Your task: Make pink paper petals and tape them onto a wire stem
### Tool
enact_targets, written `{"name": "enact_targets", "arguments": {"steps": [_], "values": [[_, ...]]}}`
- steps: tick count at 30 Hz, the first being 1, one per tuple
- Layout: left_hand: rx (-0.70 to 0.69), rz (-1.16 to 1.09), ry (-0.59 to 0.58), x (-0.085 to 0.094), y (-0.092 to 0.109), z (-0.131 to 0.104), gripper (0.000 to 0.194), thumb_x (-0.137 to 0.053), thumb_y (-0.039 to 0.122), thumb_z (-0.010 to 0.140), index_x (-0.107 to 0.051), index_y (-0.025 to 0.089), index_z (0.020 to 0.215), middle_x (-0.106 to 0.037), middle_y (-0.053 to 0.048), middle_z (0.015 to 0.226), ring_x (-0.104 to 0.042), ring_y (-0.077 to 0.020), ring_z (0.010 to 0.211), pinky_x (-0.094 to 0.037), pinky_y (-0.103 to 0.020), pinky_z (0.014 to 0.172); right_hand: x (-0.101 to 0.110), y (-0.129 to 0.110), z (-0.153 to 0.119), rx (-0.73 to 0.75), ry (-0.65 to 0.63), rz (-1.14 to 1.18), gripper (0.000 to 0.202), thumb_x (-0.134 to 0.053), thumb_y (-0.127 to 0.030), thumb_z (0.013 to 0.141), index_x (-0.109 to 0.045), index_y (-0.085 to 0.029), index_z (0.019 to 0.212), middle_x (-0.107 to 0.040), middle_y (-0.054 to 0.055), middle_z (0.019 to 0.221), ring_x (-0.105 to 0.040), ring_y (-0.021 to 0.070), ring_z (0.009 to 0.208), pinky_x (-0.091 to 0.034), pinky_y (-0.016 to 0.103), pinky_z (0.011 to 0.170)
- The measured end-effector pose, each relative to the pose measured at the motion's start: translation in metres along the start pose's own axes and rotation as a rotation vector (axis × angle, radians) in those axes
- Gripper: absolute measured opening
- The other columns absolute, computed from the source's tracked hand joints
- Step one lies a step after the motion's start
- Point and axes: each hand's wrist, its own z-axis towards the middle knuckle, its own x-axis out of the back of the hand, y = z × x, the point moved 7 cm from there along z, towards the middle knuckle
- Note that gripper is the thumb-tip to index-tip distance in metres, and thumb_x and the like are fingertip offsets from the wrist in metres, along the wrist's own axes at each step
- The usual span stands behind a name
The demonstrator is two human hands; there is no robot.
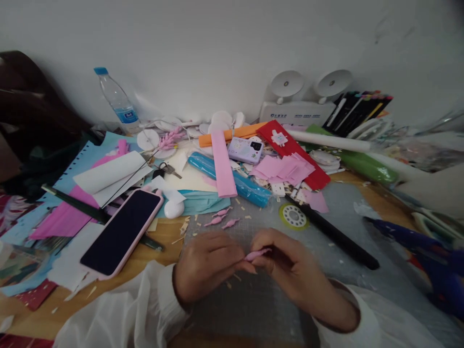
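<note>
Between my two hands is a small twisted piece of pink crepe paper [256, 254], narrow at its ends and fuller in the middle. My left hand [212, 261] pinches its left end with thumb and fingers. The fingers of my right hand [286, 263] are closed round its right end. Just beyond my hands, several similar pink twisted paper pieces [217, 220] lie on the grey cutting mat [250, 309]. Farther back are a pile of cut pink paper pieces [284, 168] and a long folded pink paper strip [224, 166].
A phone [123, 232] lies at left, near keys [168, 168] and a water bottle [118, 101]. Right of my hands are a tape roll [294, 216], a black stick [337, 237] and a blue glue gun [416, 256]. A blue wrapped roll [250, 188] and red paper [311, 171] lie behind.
</note>
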Motion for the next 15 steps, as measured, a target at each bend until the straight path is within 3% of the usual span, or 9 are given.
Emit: {"name": "enact_targets", "arguments": {"steps": [3,5,8,10,13,15], "values": [[0.265,-0.33,-0.13,-0.011,-0.011,0.001,0.026,-0.057,0.027,0.088,-0.069,0.012,0.071,-0.067,-0.005,0.061,-0.06,-0.0122,0.056,-0.046,-0.02,0.054,0.001,-0.014,-0.003,0.271,-0.047,-0.122,0.012,-0.051,-0.013,0.092,-0.058,-0.022,0.094,-0.06,0.001,0.084,-0.055,0.0131,0.078,-0.045,0.024,0.07],[0.416,-0.462,-0.166,-0.016,-0.018,-0.001,0.031,-0.058,0.03,0.088,-0.069,0.011,0.067,-0.065,-0.005,0.057,-0.059,-0.0119,0.053,-0.045,-0.019,0.051,0.0,-0.016,-0.004,0.358,-0.072,-0.182,0.016,-0.051,-0.011,0.092,-0.058,-0.023,0.1,-0.061,0.002,0.088,-0.056,0.0139,0.083,-0.045,0.026,0.074],[0.509,-0.466,-0.121,-0.01,-0.025,-0.005,0.033,-0.059,0.033,0.087,-0.069,0.01,0.064,-0.064,-0.005,0.056,-0.058,-0.0131,0.054,-0.044,-0.021,0.053,0.005,-0.009,0.0,0.265,-0.016,-0.203,0.025,-0.058,-0.01,0.086,-0.057,-0.024,0.108,-0.062,0.003,0.095,-0.057,0.0147,0.089,-0.045,0.026,0.079],[0.537,-0.379,-0.052,0.001,-0.03,-0.008,0.032,-0.056,0.031,0.088,-0.068,0.011,0.066,-0.063,-0.004,0.057,-0.058,-0.013,0.055,-0.043,-0.021,0.054,0.013,-0.003,0.003,0.158,0.091,-0.198,0.031,-0.064,-0.012,0.082,-0.057,-0.023,0.11,-0.063,0.003,0.097,-0.058,0.0152,0.088,-0.046,0.027,0.078],[0.574,-0.177,0.035,0.019,-0.036,-0.012,0.031,-0.048,0.026,0.093,-0.067,0.013,0.072,-0.063,-0.003,0.061,-0.057,-0.0124,0.057,-0.043,-0.021,0.056,0.026,-0.001,0.003,0.071,0.252,-0.163,0.007,-0.063,-0.019,0.083,-0.062,-0.021,0.09,-0.063,0.001,0.08,-0.058,0.0138,0.073,-0.046,0.024,0.068],[0.554,-0.013,0.019,0.023,-0.037,-0.013,0.032,-0.042,0.024,0.095,-0.066,0.014,0.076,-0.063,-0.002,0.064,-0.058,-0.0125,0.061,-0.043,-0.021,0.059,0.034,-0.003,0.002,0.067,0.318,-0.143,0.012,-0.058,-0.024,0.086,-0.059,-0.02,0.076,-0.058,-0.002,0.067,-0.055,0.0124,0.062,-0.043,0.023,0.058]]}}
